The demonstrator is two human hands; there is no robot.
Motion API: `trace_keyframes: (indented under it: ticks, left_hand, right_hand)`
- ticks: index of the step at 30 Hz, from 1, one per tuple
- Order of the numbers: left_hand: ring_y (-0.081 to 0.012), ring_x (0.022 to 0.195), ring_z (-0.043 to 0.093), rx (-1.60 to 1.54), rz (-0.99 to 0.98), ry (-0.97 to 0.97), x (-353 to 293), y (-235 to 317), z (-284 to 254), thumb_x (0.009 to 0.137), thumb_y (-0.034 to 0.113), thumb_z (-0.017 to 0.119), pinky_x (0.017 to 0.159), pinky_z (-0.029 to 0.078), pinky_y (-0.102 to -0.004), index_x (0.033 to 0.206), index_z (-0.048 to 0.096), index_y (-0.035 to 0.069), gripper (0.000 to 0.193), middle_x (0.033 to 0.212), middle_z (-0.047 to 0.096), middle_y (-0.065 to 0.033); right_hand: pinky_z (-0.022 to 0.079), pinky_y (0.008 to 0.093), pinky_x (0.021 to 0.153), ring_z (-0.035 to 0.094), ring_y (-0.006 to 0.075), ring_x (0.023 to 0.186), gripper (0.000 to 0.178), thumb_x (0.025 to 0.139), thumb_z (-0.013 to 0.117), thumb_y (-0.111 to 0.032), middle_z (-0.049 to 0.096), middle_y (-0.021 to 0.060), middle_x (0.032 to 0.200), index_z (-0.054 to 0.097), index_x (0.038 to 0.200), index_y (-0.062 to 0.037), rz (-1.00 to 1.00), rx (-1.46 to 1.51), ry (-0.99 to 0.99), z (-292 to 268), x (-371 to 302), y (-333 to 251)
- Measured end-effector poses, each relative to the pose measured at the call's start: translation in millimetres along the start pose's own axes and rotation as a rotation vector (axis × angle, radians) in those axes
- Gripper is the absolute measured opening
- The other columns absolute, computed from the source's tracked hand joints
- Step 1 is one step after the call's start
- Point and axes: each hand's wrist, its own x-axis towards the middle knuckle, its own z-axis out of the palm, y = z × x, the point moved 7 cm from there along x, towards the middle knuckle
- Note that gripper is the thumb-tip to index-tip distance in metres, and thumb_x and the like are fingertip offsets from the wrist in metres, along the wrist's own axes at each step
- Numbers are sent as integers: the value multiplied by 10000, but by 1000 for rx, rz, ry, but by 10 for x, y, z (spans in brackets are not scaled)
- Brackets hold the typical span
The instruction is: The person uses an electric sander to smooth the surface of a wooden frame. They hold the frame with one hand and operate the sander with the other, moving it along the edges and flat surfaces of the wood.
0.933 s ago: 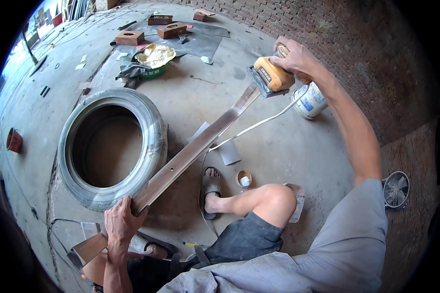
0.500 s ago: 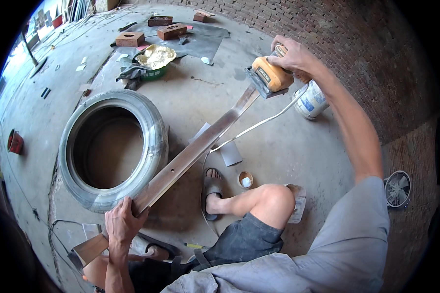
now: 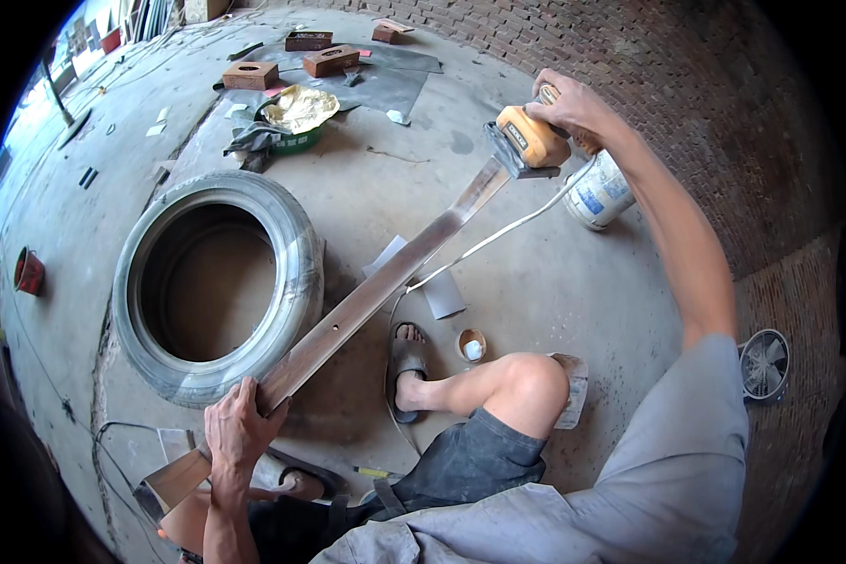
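Observation:
My left hand (image 3: pixel 238 425) is closed around the near end of a long, dark brown wooden plank (image 3: pixel 395 274), which has a small hole in it. The plank slopes up and away to the right, past a tyre's rim. My arm is stretched out to its far end, where my right hand (image 3: pixel 575 111) grips a yellow power sander (image 3: pixel 533 139). The sander's flat pad is at the plank's tip. Its white cord (image 3: pixel 503 230) trails back beneath the plank. Beside my left wrist is a short brown piece of wood (image 3: pixel 177 479), partly hidden.
A large tyre (image 3: pixel 141 273) lies flat on the left. Behind the sander stands a white bucket (image 3: pixel 600 193), and a small fan (image 3: pixel 766 365) is at far right. Farther off are a green basin (image 3: pixel 296 141) and brown boxes (image 3: pixel 251 75). A small bowl (image 3: pixel 472 345) sits by my foot.
The sander has shifted slightly right and outward in my right hand, together with the plank's far end. My left hand keeps its hold, almost unmoved.

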Motion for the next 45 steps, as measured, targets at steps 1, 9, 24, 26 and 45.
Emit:
trace_keyframes:
  ticks: [1,9,24,26,45]
  left_hand:
    - [-365,685,682,-6,3,4,2,3,8,777,364,875,626,523,-476,859,578,47,443,738,657,-138]
    - [-355,708,705,33,10,-29,7,38,-17,797,369,860,631,546,-463,892,596,54,422,771,685,-130]
    - [-370,693,710,44,20,-46,9,-43,18,819,397,847,629,550,-474,902,603,50,433,764,706,-146]
    - [-367,701,715,37,13,-60,2,-42,8,822,400,844,638,550,-475,917,608,49,433,769,711,-148]
    - [-364,753,725,-6,-10,-58,52,-38,92,827,443,831,689,560,-478,900,628,61,438,786,725,-147]
  right_hand:
    - [544,426,764,685,259,885,457,825,750,-435,692,150,949,639,1079,-71,-12,2,-11,-14,47,51]
    - [574,458,737,701,302,896,570,716,771,-394,728,175,1008,668,1149,-38,-85,-156,-279,102,626,-139]
    - [525,445,774,652,311,880,434,821,762,-423,667,143,956,625,1083,-105,-163,132,-6,32,-308,-287]
    - [526,420,768,660,275,885,418,815,770,-407,672,131,966,634,1077,-110,-69,86,27,14,-367,-56]
    - [522,426,868,658,280,1003,526,809,802,-437,698,153,1081,642,1155,-74,-8,38,-26,-104,33,-8]
